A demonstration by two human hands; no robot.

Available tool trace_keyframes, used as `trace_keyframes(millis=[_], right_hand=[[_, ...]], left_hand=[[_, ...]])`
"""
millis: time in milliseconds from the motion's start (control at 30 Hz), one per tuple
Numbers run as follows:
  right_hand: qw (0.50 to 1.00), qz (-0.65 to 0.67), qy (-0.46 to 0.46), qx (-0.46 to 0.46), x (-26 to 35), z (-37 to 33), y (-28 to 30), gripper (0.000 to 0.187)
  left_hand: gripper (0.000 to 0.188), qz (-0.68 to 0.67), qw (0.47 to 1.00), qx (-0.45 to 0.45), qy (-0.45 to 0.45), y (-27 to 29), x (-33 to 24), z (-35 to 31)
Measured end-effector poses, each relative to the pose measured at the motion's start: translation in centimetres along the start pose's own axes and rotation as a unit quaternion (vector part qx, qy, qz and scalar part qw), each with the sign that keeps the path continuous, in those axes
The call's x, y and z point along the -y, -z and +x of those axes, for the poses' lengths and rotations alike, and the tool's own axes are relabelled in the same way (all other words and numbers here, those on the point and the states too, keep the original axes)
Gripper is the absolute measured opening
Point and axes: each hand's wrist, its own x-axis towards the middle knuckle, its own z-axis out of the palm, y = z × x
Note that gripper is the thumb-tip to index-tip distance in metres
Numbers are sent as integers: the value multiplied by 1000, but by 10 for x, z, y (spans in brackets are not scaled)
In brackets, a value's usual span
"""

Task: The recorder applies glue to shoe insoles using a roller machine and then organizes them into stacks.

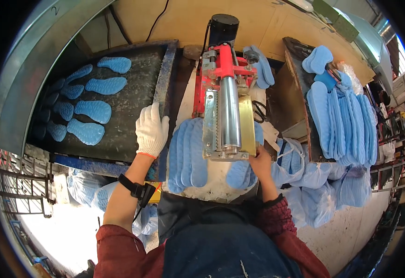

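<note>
My left hand (152, 130), in a white knitted glove, lies open at the right edge of a dark conveyor belt (135, 99), fingers stretched and thumb apart. Several blue insoles (85, 131) lie spread on that belt. My bare right hand (261, 163) is closed at the front right corner of a red machine with a steel roller (229, 113); what its fingers grip is hidden. Under and beside the roller, blue insoles (197, 155) stand in an overlapping row on the left. A smaller bunch of insoles (239, 174) lies on the right, beside my right hand.
A side table (299, 78) at the right carries a long row of blue insoles (344, 123). Clear plastic bags of blue insoles (316, 204) sit below it. Black-handled scissors (259, 111) lie right of the machine. A metal hood (31, 60) arches over the belt's left side.
</note>
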Motion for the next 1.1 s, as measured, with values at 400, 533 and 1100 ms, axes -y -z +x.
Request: trace_keyframes(millis=[400,533,1100], right_hand=[[897,-119,378,-195,87,29,104,43],[891,-64,441,-92,115,24,102,47],[937,-11,341,70,-69,31,-158,39]], left_hand=[[54,-417,897,32,142,82,-64,20],[54,-628,777,39,35,91,-123,39],[64,-733,605,242,195,60,-78,-27]])
